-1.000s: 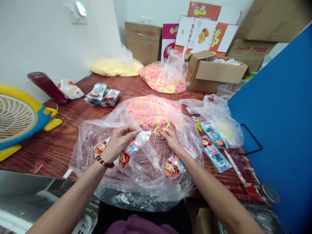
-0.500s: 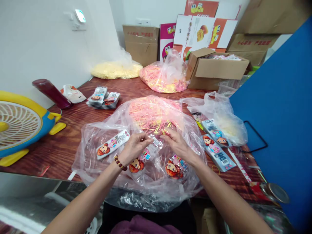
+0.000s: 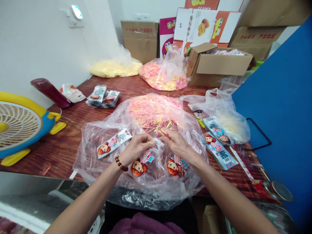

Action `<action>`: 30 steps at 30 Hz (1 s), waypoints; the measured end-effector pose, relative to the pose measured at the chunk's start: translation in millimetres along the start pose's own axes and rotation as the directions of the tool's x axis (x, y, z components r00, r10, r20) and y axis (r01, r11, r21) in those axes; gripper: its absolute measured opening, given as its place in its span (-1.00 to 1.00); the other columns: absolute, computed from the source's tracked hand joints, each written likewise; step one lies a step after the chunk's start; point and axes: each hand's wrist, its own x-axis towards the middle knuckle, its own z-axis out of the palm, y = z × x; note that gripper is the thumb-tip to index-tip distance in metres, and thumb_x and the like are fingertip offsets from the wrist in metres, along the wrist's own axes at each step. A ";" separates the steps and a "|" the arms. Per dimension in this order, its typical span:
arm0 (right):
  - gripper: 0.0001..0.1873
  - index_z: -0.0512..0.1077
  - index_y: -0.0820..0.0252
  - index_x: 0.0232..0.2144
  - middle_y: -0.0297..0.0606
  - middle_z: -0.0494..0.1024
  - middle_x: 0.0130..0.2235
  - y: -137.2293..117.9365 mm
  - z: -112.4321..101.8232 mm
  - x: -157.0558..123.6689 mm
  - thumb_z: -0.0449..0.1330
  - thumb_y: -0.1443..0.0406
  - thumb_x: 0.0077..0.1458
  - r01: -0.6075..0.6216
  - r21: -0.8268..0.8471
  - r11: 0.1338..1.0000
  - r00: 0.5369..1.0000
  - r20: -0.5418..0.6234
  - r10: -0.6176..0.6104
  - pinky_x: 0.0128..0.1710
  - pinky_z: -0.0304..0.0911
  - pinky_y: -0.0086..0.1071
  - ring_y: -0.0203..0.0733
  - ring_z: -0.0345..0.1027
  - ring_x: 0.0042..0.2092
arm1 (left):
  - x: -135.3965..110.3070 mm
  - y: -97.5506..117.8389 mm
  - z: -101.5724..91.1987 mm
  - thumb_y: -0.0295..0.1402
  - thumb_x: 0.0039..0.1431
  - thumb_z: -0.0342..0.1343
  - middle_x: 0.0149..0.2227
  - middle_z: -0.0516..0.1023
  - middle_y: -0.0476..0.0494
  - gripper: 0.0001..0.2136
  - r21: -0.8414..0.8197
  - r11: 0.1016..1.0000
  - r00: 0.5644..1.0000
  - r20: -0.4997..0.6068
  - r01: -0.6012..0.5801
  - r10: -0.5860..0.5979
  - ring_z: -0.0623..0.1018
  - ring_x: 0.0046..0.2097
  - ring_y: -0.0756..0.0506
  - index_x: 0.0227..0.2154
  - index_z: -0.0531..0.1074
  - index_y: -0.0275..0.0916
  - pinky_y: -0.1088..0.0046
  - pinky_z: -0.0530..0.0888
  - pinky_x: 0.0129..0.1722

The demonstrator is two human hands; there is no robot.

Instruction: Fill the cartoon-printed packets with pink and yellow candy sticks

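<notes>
My left hand [image 3: 139, 146], a beaded bracelet on its wrist, pinches the edge of a clear printed pouch [image 3: 147, 156] with a cartoon red-haired girl. Thin pink and yellow sticks [image 3: 162, 132] stick out of the closed fingers of my right hand [image 3: 177, 143], whose fingertips meet the pouch's upper end. Just beyond both hands lies a heap of the same sticks [image 3: 156, 110] inside a large clear plastic bag [image 3: 97, 172]. On the bag, a stack of flat pouches [image 3: 114, 143] lies left of my left hand. Another printed pouch [image 3: 174, 166] rests below my right hand.
A yellow and blue fan [image 3: 46, 120] and a dark red bottle [image 3: 51, 92] stand left. More pouches [image 3: 220, 151] lie right, beside a blue panel [image 3: 278, 113]. Behind are a tied bag of sticks [image 3: 163, 74], a yellow-filled bag [image 3: 114, 66] and an open carton [image 3: 221, 65].
Both hands stay close together over the bag. The fingertips of my right hand and the sticks have come slightly nearer to my left hand at the pouch. The whole view has shifted a little.
</notes>
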 end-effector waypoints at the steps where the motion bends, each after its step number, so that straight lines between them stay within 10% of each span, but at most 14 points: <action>1: -0.76 0.17 0.13 -0.52 -0.44 0.24 -0.50 -0.7 -0.7 -0.3 0.08 0.35 0.18 0.005 0.009 1.000 1.000 0.009 -0.005 -0.41 -0.03 -0.41 -0.30 0.10 -0.42 | 0.4 -0.4 0.2 -0.20 0.08 0.19 -0.55 0.32 0.03 -0.75 0.009 1.000 1.000 0.004 0.000 0.000 0.24 -0.50 0.06 -0.54 0.39 -0.28 0.52 0.20 -0.50; 10: -0.79 0.30 0.14 -0.47 -0.42 0.32 -0.47 -2.9 -5.4 0.1 0.11 0.24 0.22 -0.060 0.163 0.985 0.998 -0.020 0.064 -0.39 0.06 -0.41 -0.32 0.13 -0.42 | -1.5 1.9 2.9 -0.21 0.21 0.07 -0.59 0.36 0.00 -0.70 0.118 0.990 0.997 0.028 -0.081 0.078 0.28 -0.50 0.03 -0.58 0.38 -0.27 0.50 0.23 -0.50; 17: -0.85 0.36 0.10 -0.27 -0.41 0.46 -0.43 -20.7 -7.7 3.7 0.17 0.17 0.15 0.096 0.733 0.674 0.910 -0.338 0.238 -0.33 0.33 -0.37 -0.29 0.37 -0.39 | -6.8 -0.6 4.3 -0.22 0.29 -0.01 -0.49 0.40 -0.05 -0.72 0.233 0.934 0.960 -0.006 -0.270 0.279 0.34 -0.40 -0.03 -0.49 0.41 -0.22 0.42 0.29 -0.36; 30: -0.86 0.28 0.06 -0.27 -0.40 0.46 -0.46 -49.4 12.1 15.1 0.07 0.15 0.21 0.199 0.741 0.642 0.872 -0.432 0.228 -0.24 0.41 -0.31 -0.23 0.48 -0.29 | 2.5 3.6 11.3 -0.23 0.28 0.00 -0.57 0.21 0.05 -0.70 0.119 0.967 0.974 -0.005 -0.225 0.227 0.19 -0.51 0.03 -0.55 0.32 -0.23 0.49 0.18 -0.50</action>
